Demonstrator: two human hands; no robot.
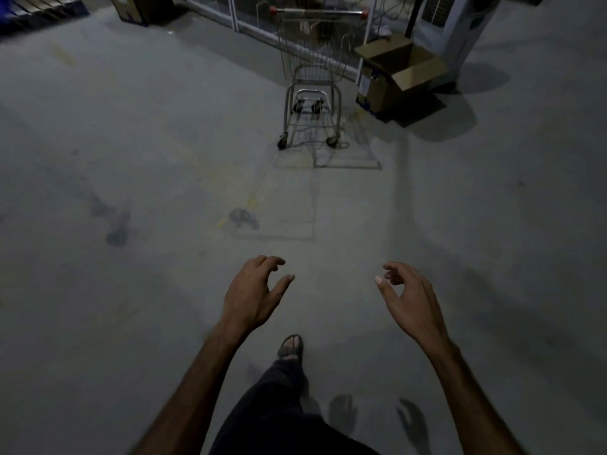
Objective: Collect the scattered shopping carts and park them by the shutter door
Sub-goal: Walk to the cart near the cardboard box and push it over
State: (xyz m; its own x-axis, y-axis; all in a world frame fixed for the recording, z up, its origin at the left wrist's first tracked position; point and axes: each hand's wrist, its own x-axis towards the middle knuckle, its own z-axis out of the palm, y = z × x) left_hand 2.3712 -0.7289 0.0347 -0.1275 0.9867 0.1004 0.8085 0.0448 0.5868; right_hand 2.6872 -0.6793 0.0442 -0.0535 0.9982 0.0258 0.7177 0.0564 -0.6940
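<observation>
one shopping cart (313,83) in the picture, a bare wire one with red caps on the ends of its handle bar, standing upright on all its wheels toward the far edge of the grey concrete floor (131,142). its handle end faces away, up against a glass-panelled partition (230,14) that runs along that far edge. the basket looks empty, though the light is dim and the wire is thin. just beside the cart, on its right, sits an open cardboard box (399,73) with its flaps folded out, near the cart but not clearly touching it. behind the box stands a tall white appliance (456,24), top cut off by the frame. over in the far left corner, a wooden pallet (39,8) lies flat, and another cardboard box (138,8) stands near the partition's left end.

and here is the person, well apart from the cart, both arms stretched forward over the floor. the left hand (254,295) is empty, fingers loosely curled, thumb spread out, gripping nothing. the right hand (407,300) mirrors it, fingers loosely bent, thumb out, nothing in it either. between the forearms, a dark trouser leg (279,405) and a sandalled foot (290,348) planted on the concrete. dark stains mark the floor at left.
</observation>
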